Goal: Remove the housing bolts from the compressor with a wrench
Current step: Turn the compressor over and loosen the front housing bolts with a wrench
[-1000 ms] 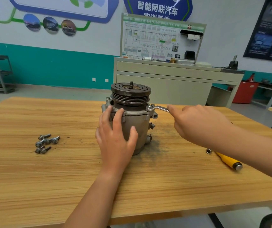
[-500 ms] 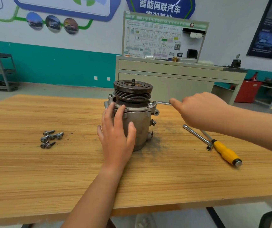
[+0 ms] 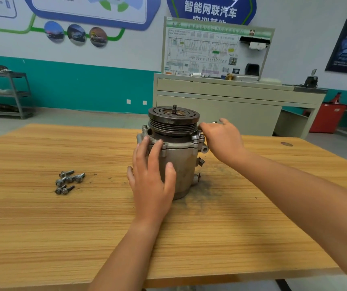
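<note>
compressor (image 3: 181, 164): dull grey metal | bolts (image 3: 68, 181): metal | table (image 3: 63, 227): matt wood-grain

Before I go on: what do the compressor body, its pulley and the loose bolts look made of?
Compressor body: likely cast aluminium, matt pale grey, stained, with moulded lugs.
Pulley: probably steel, dark brownish, machined grooves, perhaps light rust.
Loose bolts: steel by the look, grey with slight shine.
</note>
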